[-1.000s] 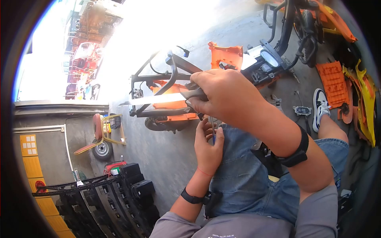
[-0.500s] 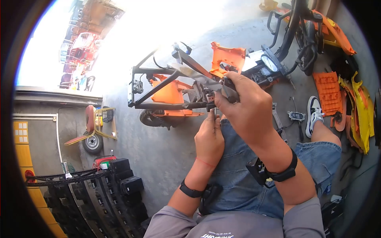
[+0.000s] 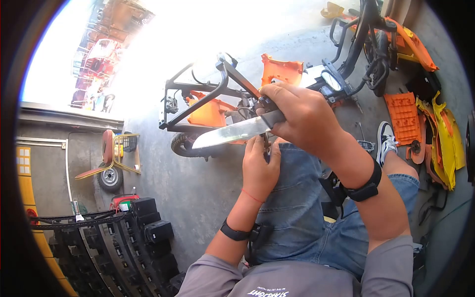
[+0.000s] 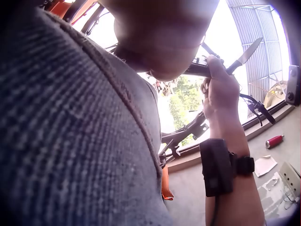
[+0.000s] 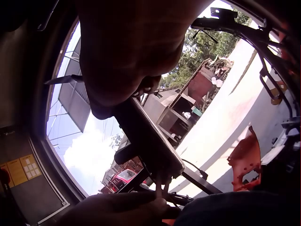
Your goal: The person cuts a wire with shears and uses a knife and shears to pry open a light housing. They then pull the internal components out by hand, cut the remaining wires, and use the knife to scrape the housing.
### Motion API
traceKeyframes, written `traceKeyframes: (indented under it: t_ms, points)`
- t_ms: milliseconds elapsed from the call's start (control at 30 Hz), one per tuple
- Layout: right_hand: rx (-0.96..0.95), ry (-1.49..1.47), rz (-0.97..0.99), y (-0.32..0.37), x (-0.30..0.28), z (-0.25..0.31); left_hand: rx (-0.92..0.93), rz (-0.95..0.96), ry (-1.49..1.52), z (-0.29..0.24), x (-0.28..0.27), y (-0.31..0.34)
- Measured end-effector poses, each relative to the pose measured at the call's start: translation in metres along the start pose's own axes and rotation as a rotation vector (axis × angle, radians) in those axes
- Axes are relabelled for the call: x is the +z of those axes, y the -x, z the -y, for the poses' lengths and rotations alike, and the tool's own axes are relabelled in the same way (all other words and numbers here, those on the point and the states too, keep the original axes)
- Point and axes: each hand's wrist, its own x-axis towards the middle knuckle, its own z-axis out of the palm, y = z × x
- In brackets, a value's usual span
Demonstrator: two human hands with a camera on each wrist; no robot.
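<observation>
Knife (image 3: 230, 132) has swung back: 0.5 s ago the blade pointed up-left, now it sits at frame centre, tip lower left; right hand (image 3: 302, 119) wrapped tight on the handle; left hand (image 3: 260, 171), just below over the denim knee (image 3: 297, 198), pinches 1 thin piece (image 3: 266, 148); reads as the blade returning to the cut. Piece too small to identify; both wrist views mostly blocked.

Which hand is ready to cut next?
Likely the right: the right hand grips the knife by its handle, blade just above the left hand, which pinches a thin piece over the knee.
</observation>
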Motion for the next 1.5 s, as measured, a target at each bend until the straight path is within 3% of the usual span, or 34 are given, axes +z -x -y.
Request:
traceKeyframes:
  t_ms: [100, 167, 233, 267, 333, 367, 433, 500, 633, 700, 767, 833, 900, 967, 1000, 1033, 1133, 1200, 1367, 1433, 1500]
  points:
    - [0.011, -0.012, -0.01, 0.001, 0.002, 0.0, 0.08, -0.072, -0.157, -0.004, -0.015, -0.002]
    - [0.013, -0.019, -0.02, 0.003, 0.004, -0.002, 0.048, -0.056, -0.051, -0.022, -0.032, -0.012]
    - [0.013, -0.026, -0.03, 0.002, 0.004, -0.002, 0.432, -0.137, -0.239, -0.034, -0.046, -0.028]
    - [0.008, -0.039, -0.021, 0.001, 0.002, -0.001, 0.435, -0.135, -0.242, -0.036, -0.052, -0.042]
    - [0.004, -0.054, -0.017, -0.001, 0.002, 0.001, 0.569, 0.21, -0.325, -0.04, -0.062, -0.076]
    - [-0.005, -0.053, 0.001, -0.002, 0.002, 0.001, 0.571, 0.211, -0.331, -0.041, -0.065, -0.087]
    - [-0.011, -0.051, 0.009, -0.003, 0.001, 0.0, 0.097, 0.635, 0.229, -0.042, -0.067, -0.103]
    - [-0.001, -0.052, 0.047, -0.004, 0.0, -0.002, 0.17, 0.642, 0.262, -0.037, -0.064, -0.108]
    - [-0.012, -0.046, 0.021, -0.003, 0.007, -0.011, 0.104, 0.697, 0.262, -0.032, -0.061, -0.112]
    - [-0.007, -0.042, 0.092, -0.005, 0.007, -0.013, -0.043, 0.691, 0.44, -0.022, -0.056, -0.113]
    - [0.007, -0.031, 0.113, -0.007, 0.007, -0.011, -0.025, 0.65, 0.493, -0.027, -0.053, -0.104]
    - [-0.004, -0.028, 0.126, -0.009, 0.009, -0.011, 0.179, 0.514, -0.109, -0.036, -0.053, -0.096]
    - [-0.004, -0.017, 0.172, -0.013, 0.008, -0.01, 0.139, 0.439, -0.15, -0.04, -0.049, -0.085]
    - [-0.005, -0.004, 0.218, -0.016, 0.007, -0.009, 0.166, 0.412, 0.341, -0.014, -0.044, -0.085]
    - [-0.002, -0.003, 0.236, -0.017, 0.007, -0.008, 0.294, 0.37, 0.312, -0.001, -0.04, -0.088]
    - [0.0, -0.002, 0.255, -0.018, 0.007, -0.008, 0.297, 0.374, 0.306, 0.015, -0.036, -0.089]
    - [-0.035, -0.015, 0.211, -0.02, 0.008, -0.008, 0.187, 0.25, 0.306, 0.027, -0.027, -0.086]
    - [-0.016, -0.038, 0.26, -0.024, 0.005, -0.008, -0.031, 0.181, 0.744, 0.019, -0.021, -0.08]
    - [0.123, -0.159, 0.253, -0.017, -0.011, -0.007, -0.072, 0.183, 0.872, -0.017, -0.015, -0.081]
    - [0.277, -0.254, 0.003, -0.004, -0.021, -0.012, -0.113, 0.152, 0.946, -0.021, -0.015, -0.082]
    - [0.311, -0.264, -0.044, 0.01, -0.034, -0.011, -0.023, 0.213, 0.805, -0.005, -0.023, -0.086]
